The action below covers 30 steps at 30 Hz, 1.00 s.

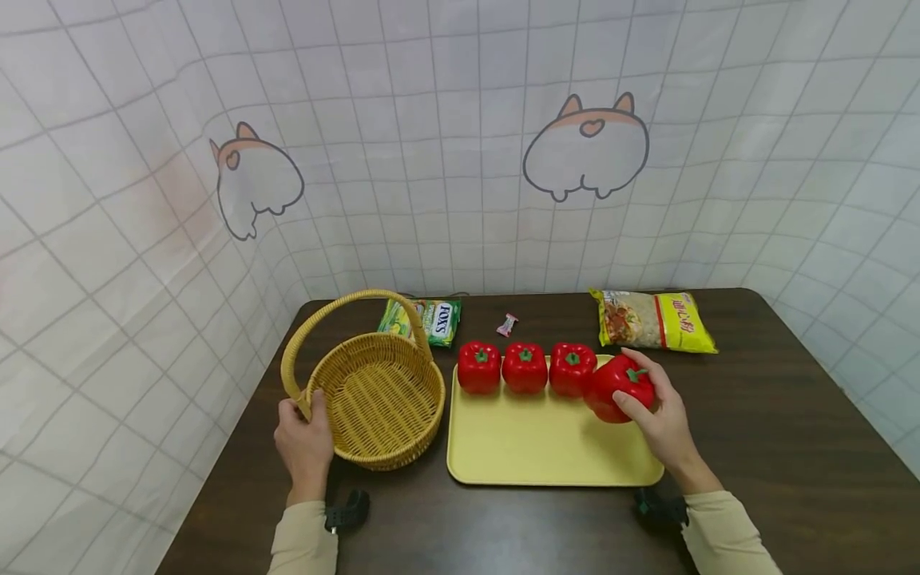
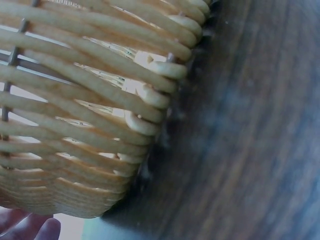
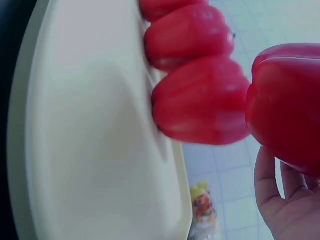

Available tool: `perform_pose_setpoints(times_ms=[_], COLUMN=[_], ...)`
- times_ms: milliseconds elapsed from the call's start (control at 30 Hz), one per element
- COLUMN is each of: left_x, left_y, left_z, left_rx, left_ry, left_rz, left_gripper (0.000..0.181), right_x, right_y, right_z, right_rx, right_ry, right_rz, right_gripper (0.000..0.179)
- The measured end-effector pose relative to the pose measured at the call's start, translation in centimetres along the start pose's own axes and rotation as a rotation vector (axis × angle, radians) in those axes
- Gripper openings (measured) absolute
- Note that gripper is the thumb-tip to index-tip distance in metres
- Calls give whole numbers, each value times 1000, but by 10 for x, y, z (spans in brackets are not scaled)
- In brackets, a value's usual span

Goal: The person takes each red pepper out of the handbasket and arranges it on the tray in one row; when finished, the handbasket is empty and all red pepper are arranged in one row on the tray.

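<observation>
A wicker basket (image 1: pixel 384 391) with a tall arched handle stands at the left of the table, nothing inside it. My left hand (image 1: pixel 305 443) grips it at the foot of the handle; its fingertips (image 2: pixel 47 230) show beneath the weave in the left wrist view. With my right hand (image 1: pixel 664 415) I hold a red bell pepper (image 1: pixel 618 390) by its sides, raised over the right part of a yellow tray (image 1: pixel 532 447). Three more red peppers (image 1: pixel 525 369) stand in a row along the tray's back edge. The held pepper (image 3: pixel 290 110) looks large and near in the right wrist view.
Behind the basket lies a green FOX'S packet (image 1: pixel 438 319). A small pink wrapped candy (image 1: pixel 507 325) is at the back middle. A yellow food bag (image 1: pixel 654 321) lies behind the tray's right end. White tiled-pattern sheeting (image 1: pixel 467 200) borders the dark table (image 1: pixel 503 527).
</observation>
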<state>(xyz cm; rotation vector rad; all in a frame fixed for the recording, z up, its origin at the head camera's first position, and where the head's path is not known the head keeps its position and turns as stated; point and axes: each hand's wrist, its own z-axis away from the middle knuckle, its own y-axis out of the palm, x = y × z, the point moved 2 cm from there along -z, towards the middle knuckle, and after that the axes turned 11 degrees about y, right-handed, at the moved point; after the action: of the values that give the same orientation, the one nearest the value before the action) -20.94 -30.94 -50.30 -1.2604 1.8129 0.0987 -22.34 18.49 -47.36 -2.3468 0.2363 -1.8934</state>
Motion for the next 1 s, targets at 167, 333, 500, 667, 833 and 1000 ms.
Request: perform_pose_setpoints(times_ms=[167, 333, 500, 667, 833, 1000], left_x=[1, 0, 0, 1, 0, 0], left_y=[-2, -2, -3, -3, -2, -1], left_z=[1, 1, 1, 1, 1, 1], left_rx=[5, -9, -9, -11, -1, 24], left_ry=[9, 22, 25, 21, 24, 23], left_rz=[-7, -7, -12, -8, -2, -7], left_gripper=[37, 34, 37, 36, 37, 39], right_x=[-6, -13, -21, -27, -32, -39], right_y=[-7, -12, -14, -15, -16, -17], right_z=[-3, -10, -12, -12, -14, -16], right_rx=[-45, -105, -151, -162, -176, -152], right_ry=[43, 71, 135, 177, 172, 162], right_rz=[-26, -51, -29, 30, 101, 176], right_gripper=[69, 75, 78, 78, 74, 71])
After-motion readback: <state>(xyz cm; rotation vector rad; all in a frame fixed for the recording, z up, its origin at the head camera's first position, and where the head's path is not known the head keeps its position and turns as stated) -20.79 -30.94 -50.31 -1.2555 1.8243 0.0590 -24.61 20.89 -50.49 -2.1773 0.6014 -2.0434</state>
